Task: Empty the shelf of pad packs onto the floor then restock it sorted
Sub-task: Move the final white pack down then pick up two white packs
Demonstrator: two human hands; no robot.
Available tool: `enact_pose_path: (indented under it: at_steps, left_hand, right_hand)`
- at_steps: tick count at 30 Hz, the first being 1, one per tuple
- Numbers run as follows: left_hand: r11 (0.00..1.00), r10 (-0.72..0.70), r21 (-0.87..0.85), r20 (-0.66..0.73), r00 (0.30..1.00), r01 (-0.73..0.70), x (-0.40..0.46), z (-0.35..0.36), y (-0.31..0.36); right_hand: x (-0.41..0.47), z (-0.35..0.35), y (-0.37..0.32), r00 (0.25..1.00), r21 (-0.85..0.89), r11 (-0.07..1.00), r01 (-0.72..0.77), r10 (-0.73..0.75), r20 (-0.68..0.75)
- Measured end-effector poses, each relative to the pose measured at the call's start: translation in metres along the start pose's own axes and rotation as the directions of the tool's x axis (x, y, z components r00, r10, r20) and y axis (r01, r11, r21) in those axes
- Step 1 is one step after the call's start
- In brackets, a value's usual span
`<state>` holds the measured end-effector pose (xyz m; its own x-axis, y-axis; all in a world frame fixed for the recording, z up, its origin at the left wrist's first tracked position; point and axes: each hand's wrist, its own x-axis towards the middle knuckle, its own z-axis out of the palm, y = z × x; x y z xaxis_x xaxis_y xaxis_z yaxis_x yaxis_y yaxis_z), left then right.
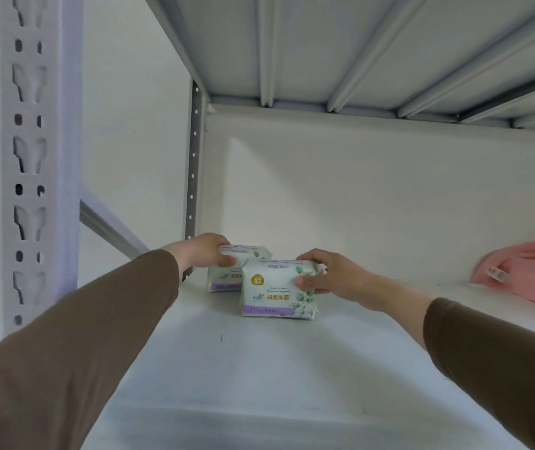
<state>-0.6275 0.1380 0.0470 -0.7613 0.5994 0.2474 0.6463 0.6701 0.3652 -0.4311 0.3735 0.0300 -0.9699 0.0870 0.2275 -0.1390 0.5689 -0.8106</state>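
Your left hand (pixel 206 251) grips the rear pad pack (pixel 227 276) near the shelf's (pixel 259 368) back left corner — your right hand (pixel 331 274) clamps the front pad pack (pixel 277 290), just beside it, both upright on the shelf.

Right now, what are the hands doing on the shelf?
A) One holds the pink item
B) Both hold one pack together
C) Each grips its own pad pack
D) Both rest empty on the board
C: the left hand grips the rear pad pack, and the right hand grips the front pad pack.
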Motion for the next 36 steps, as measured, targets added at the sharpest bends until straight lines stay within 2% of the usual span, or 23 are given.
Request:
enact_pose_path:
  at_steps: [6,13,16,18,20,27,36]
  left_hand:
    - [1.000,0.010,0.026,0.018,1.000,-0.010,0.047,0.005,-0.004]
    - [0.995,0.011,-0.096,0.106,0.994,-0.001,0.083,0.002,-0.031]
    - [0.965,0.030,-0.261,0.151,0.988,0.011,0.088,0.003,-0.039]
    - [0.893,0.033,-0.444,0.214,0.976,0.067,0.089,0.001,-0.043]
    - [0.838,0.032,-0.536,0.236,0.971,0.103,0.091,0.000,-0.047]
    - [0.841,-0.017,-0.524,0.224,0.974,0.135,0.104,0.005,-0.050]
    - [0.852,-0.039,-0.503,0.222,0.974,0.148,0.110,0.013,-0.050]
  right_hand:
    - [0.052,0.021,0.007,1.000,0.067,0.997,0.026,-0.025,-0.007]
    - [0.095,0.039,0.015,0.999,0.117,0.993,0.033,-0.030,-0.034]
    - [0.103,0.042,0.015,0.999,0.105,0.994,0.037,-0.034,-0.039]
    - [0.106,0.043,0.014,0.999,0.097,0.995,0.030,-0.026,-0.036]
    - [0.109,0.043,0.014,0.999,0.094,0.995,0.017,-0.014,-0.039]
    - [0.124,0.049,0.014,0.996,0.052,0.999,0.010,-0.005,-0.084]
    - [0.142,0.054,0.024,0.996,0.016,0.999,-0.051,0.052,-0.074]
